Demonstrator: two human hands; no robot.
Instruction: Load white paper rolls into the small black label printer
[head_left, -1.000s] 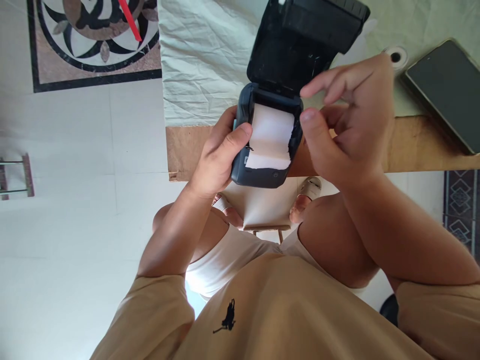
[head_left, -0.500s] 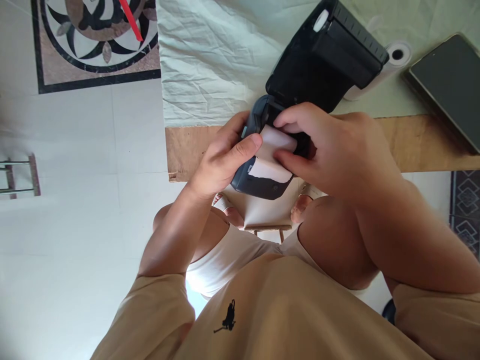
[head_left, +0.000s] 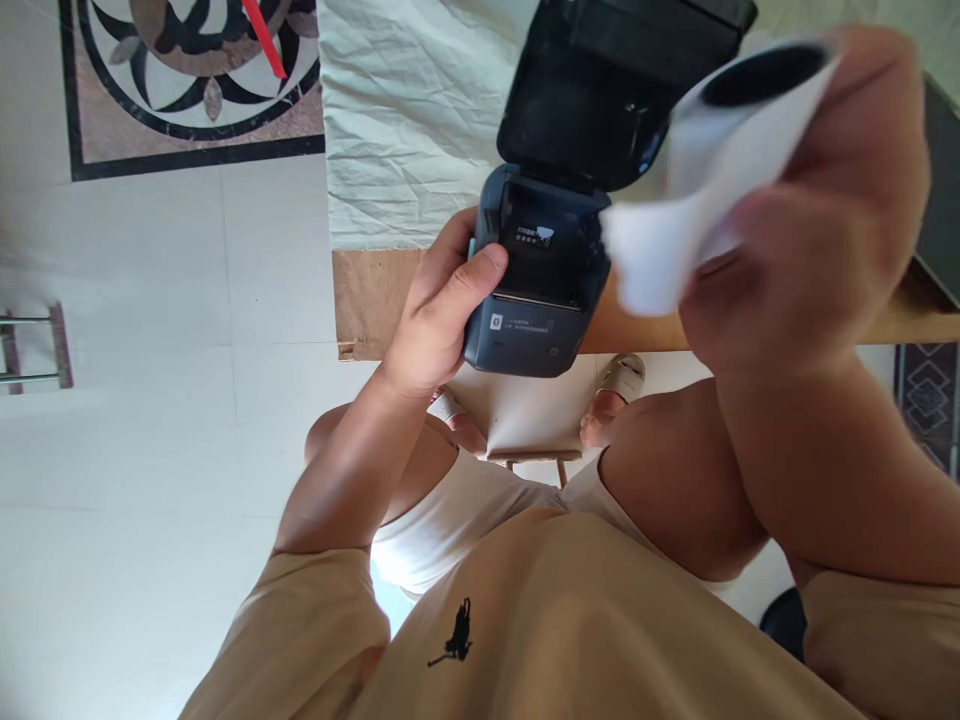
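Observation:
My left hand [head_left: 450, 310] is wrapped round the left side of a dark label printer [head_left: 517, 345], its thumb on the rim of the paper bay. The printer's black lid [head_left: 585, 110] is swung up and back, and the bay below it holds no roll. Up at the right, my right hand [head_left: 825, 210] grips a white paper roll [head_left: 735, 150]. The roll's dark core faces up, and a loose torn end hangs toward the printer. Motion blurs the roll and the fingers a little.
Pale green cloth [head_left: 412, 120] covers the table, with a bare wooden edge [head_left: 375, 300] in front. A dark flat device [head_left: 941, 190] lies at the right, partly behind my right hand. Below are my knees and a small wooden stool [head_left: 536, 457].
My right hand has lifted the paper roll out of the printer's bay and carried it up to the right. My left hand still holds the printer, which has turned slightly.

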